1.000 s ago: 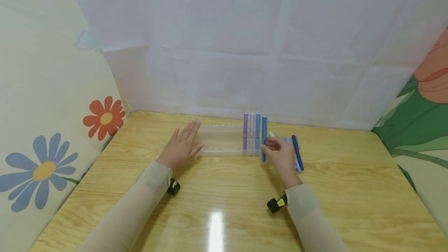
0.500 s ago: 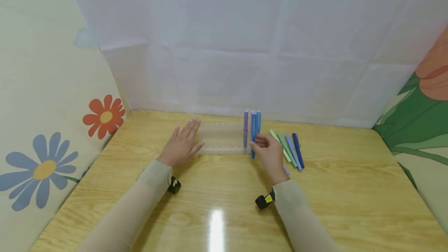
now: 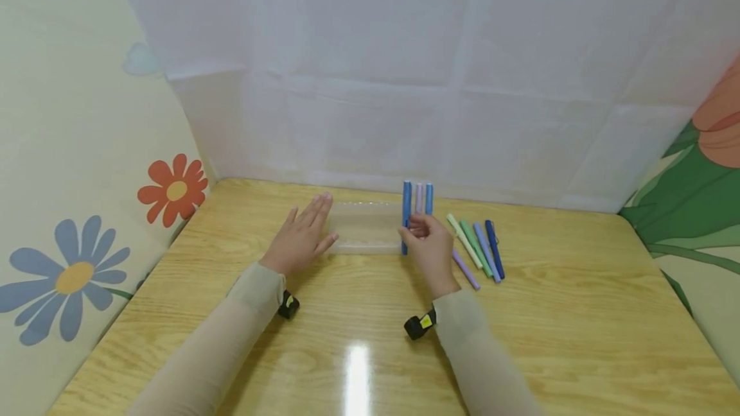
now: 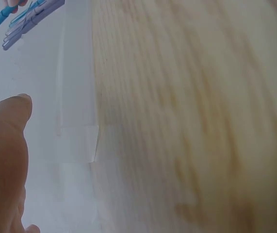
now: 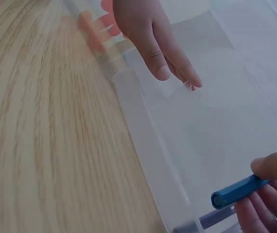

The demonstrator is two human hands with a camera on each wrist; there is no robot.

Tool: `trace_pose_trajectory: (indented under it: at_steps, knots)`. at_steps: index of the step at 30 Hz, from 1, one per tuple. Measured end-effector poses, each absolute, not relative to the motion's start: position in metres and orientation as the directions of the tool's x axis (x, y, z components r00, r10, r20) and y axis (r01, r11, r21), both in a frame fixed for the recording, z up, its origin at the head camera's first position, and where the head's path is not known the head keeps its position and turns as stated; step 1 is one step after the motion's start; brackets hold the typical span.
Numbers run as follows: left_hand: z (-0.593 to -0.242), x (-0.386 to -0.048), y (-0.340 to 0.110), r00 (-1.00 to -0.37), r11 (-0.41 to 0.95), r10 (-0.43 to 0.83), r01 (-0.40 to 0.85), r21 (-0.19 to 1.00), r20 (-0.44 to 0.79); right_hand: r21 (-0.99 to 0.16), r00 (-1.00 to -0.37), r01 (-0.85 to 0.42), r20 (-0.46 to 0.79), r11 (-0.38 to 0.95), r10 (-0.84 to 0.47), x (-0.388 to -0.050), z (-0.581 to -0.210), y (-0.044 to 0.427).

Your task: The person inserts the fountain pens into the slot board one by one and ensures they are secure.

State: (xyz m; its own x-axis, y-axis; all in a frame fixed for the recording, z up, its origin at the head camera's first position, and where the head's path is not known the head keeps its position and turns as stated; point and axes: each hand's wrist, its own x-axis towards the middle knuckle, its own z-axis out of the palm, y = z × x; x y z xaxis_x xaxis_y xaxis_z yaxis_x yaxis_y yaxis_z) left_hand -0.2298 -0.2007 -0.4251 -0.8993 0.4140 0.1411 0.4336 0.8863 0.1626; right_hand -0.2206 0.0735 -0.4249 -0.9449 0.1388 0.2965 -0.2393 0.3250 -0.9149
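My right hand pinches a blue pen between thumb and fingers, above the right part of a clear plastic pen rack. In the right wrist view this pen is held over the rack, with a purple pen lying below it. A lilac pen and another blue pen lie on the rack behind my right hand, their lower parts hidden. My left hand rests at the rack's left end, fingers straight; in the left wrist view its thumb is over the clear plastic.
Right of the rack, several loose pens lie on the wooden table: light green, green, periwinkle, dark blue and purple. A white cloth hangs behind the table.
My right hand has carried the blue pen leftward along the rack, past the other blue and lilac pens to over the purple one. My left hand has stayed in place.
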Motion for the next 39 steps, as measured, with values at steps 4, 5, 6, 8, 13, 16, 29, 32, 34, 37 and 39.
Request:
trace_pose_trajectory:
  at_steps: [4,5,6,8,13,16,29,32,34,37,39]
  knots:
    - [-0.425,-0.231,-0.201,-0.899,0.885,0.416,0.435,0.163,0.141,-0.916,-0.949,-0.204,0.272,0.346,0.159,-0.223,-0.422,0.068]
    - [-0.426,-0.231,-0.201,-0.899,0.885,0.416,0.435,0.164,0.139,-0.915,-0.949,-0.199,0.269,0.350,0.166,-0.223,-0.422,0.067]
    - [-0.426,-0.231,-0.201,-0.900,0.886,0.415,0.433,0.166,0.137,-0.916,-0.949,-0.192,0.265,0.351,0.172,-0.224,-0.421,0.066]
    - [-0.426,-0.232,-0.201,-0.900,0.886,0.414,0.433,0.165,0.137,-0.917,-0.947,-0.186,0.264,0.353,0.185,-0.226,-0.420,0.064]
    - [-0.426,-0.232,-0.202,-0.898,0.886,0.417,0.436,0.157,0.142,-0.923,-0.936,-0.200,0.279,0.330,0.214,-0.229,-0.421,0.059]
    - [-0.427,-0.232,-0.203,-0.898,0.886,0.417,0.436,0.154,0.144,-0.927,-0.928,-0.217,0.293,0.307,0.228,-0.231,-0.424,0.056]
    - [-0.429,-0.233,-0.202,-0.896,0.885,0.420,0.440,0.152,0.146,-0.928,-0.907,-0.249,0.323,0.276,0.270,-0.230,-0.434,0.047]
    - [-0.428,-0.233,-0.202,-0.896,0.885,0.419,0.440,0.155,0.149,-0.924,-0.899,-0.261,0.338,0.279,0.279,-0.230,-0.436,0.045]
    - [-0.428,-0.233,-0.202,-0.895,0.884,0.419,0.440,0.157,0.152,-0.920,-0.892,-0.269,0.350,0.286,0.285,-0.230,-0.437,0.044]
    - [-0.428,-0.232,-0.203,-0.894,0.882,0.420,0.442,0.160,0.156,-0.918,-0.889,-0.268,0.352,0.291,0.294,-0.231,-0.440,0.043]
    - [-0.428,-0.232,-0.203,-0.894,0.882,0.420,0.443,0.160,0.155,-0.916,-0.885,-0.269,0.357,0.298,0.298,-0.232,-0.442,0.042]
